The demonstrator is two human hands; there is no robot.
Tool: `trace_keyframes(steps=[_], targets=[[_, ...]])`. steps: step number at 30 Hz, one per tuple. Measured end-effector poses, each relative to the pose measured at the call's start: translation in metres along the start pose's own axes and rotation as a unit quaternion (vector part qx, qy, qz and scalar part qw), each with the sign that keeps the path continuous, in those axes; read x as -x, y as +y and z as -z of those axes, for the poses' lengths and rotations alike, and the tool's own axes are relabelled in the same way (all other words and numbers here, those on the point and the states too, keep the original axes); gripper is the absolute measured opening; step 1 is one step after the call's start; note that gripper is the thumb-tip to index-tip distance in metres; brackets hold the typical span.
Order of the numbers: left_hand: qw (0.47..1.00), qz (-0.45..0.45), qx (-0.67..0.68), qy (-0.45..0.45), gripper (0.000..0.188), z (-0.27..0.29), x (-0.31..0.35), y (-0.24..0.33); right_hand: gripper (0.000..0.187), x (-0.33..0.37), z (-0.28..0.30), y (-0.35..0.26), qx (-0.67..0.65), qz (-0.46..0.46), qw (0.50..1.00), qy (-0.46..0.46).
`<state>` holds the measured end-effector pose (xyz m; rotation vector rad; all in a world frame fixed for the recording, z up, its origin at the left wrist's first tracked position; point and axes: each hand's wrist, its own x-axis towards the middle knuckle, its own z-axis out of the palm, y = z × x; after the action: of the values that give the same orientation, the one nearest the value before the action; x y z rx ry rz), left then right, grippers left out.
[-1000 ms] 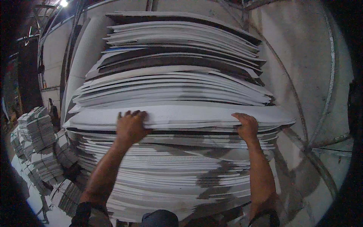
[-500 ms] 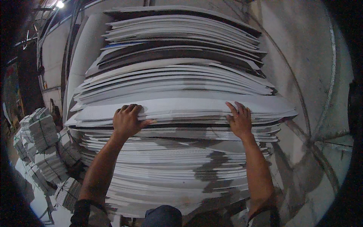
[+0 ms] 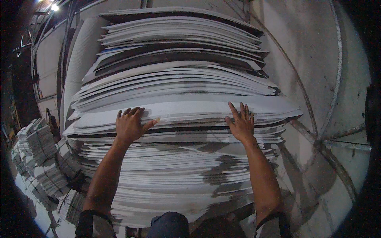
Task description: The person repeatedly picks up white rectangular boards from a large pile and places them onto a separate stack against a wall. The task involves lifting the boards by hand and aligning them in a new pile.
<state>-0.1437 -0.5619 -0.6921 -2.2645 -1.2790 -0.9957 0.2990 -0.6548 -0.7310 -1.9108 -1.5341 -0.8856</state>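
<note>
My left hand (image 3: 131,126) and my right hand (image 3: 241,125) lie flat on the edges of a tall stack of sheets (image 3: 182,79), well apart, left hand toward the stack's left end and right hand toward its right. More sheets rise above both hands and more lie beneath them. Bundles of sheets (image 3: 37,158) sit low down, left of my left hand. A wall (image 3: 317,59) stands right of my right hand, behind the stack.

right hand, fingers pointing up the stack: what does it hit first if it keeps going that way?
Probably the overhanging white sheets just above the right hand, which lies flat on the stack's edge; depth is unclear.
</note>
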Motion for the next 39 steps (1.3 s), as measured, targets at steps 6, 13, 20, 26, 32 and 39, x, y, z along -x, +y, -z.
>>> trace_keyframes(steps=[6, 13, 20, 26, 32, 39], targets=[[1.000, -0.005, 0.000, 0.016, 0.097, 0.005, 0.003, 0.020, 0.072, 0.011, 0.008, -0.002, -0.019, 0.010, 1.000, -0.008], [0.997, -0.067, 0.014, 0.043, 0.095, -0.017, 0.000, 0.066, 0.077, 0.028, 0.029, -0.009, -0.029, -0.001, 0.999, -0.029], [0.977, -0.168, 0.079, 0.102, 0.088, -0.047, 0.005, 0.160, 0.076, 0.073, 0.056, 0.015, -0.034, -0.022, 0.999, -0.029], [0.938, -0.275, 0.199, 0.064, 0.088, -0.075, 0.043, 0.274, 0.079, 0.141, 0.098, 0.044, -0.012, -0.032, 0.999, -0.041], [0.899, -0.341, 0.274, 0.025, 0.084, -0.088, 0.097, 0.389, 0.081, 0.228, 0.146, 0.095, 0.049, -0.078, 0.993, -0.071], [0.835, -0.412, 0.365, -0.018, 0.081, -0.093, 0.161, 0.497, 0.082, 0.336, 0.189, 0.162, 0.118, -0.147, 0.980, -0.062]])
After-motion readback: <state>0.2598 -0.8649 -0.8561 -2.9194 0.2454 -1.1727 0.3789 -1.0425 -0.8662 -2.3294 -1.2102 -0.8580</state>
